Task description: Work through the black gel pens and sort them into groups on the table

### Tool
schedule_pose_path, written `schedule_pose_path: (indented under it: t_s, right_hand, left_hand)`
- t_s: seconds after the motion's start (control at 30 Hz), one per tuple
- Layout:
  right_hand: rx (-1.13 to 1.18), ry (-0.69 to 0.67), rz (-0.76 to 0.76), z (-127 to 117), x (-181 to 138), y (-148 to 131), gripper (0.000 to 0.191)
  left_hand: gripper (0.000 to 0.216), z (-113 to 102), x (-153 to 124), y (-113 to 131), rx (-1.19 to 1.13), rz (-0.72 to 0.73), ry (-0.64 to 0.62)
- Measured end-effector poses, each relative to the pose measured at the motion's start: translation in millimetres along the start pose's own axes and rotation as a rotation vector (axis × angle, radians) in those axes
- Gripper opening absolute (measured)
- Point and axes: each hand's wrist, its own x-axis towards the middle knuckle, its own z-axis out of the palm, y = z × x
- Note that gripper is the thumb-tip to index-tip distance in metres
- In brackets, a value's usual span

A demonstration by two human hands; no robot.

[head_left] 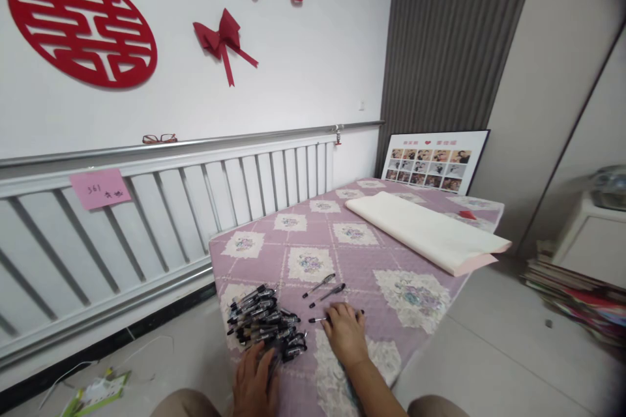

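A heap of black pens with clear barrels (264, 319) lies on the purple floral tablecloth (342, 260) near its front left corner. My left hand (255, 378) is at the near edge of this heap, its fingers curled around a dark pen (274, 359) that looks blurred. To the right of the heap, my right hand (346, 335) is closed over a pen (319, 319), whose tip sticks out to the left and whose other end shows past the fingers. Just beyond it, two single pens, one farther back (319, 285) and one nearer (327, 296), lie side by side at a slant.
A folded stack of cream paper (425, 228) covers the table's far right side, with a small red piece (467, 215) nearby. A photo board (435, 159) leans behind. Along the left runs a white radiator (195, 208). Stacked papers (577, 293) sit on the floor at right.
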Motion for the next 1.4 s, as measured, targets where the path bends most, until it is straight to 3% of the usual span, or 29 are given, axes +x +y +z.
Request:
schedule_pose_path:
  t_s: [0.3,0.5,0.73,0.97,1.17,1.27,1.4]
  right_hand:
    - [0.087,0.032,0.007,6.2,0.3,4.9,0.013]
    - [0.09,0.017,0.003,11.7,0.9,8.0,0.015]
    - [0.153,0.026,-0.02,14.1,0.2,10.8,0.011]
    - [0.303,0.011,-0.241,9.4,-2.4,8.3,0.013]
    - [0.363,-0.005,-0.483,6.7,-16.7,-13.4,0.004]
    - [0.371,0.001,-0.579,15.9,-30.9,-25.1,0.006]
    - [0.4,-0.026,-0.648,24.1,-44.1,-36.0,0.009]
  left_hand:
    - [0.041,-3.4,-0.2,-3.4,0.031,0.011,-0.041]
    - [0.035,-4.3,-1.2,1.8,-0.015,-0.062,-0.019]
    - [0.036,-13.1,-2.1,3.8,-0.025,-0.07,-0.089]
    - [0.046,-29.1,6.7,22.5,-0.029,-0.026,-0.105]
    - [0.064,-32.2,-1.6,57.0,-0.053,0.059,-0.008]
    - [0.061,-32.4,0.2,61.9,-0.126,-0.028,-0.122]
    - [0.047,-35.1,10.7,56.9,-0.335,-0.072,-0.389]
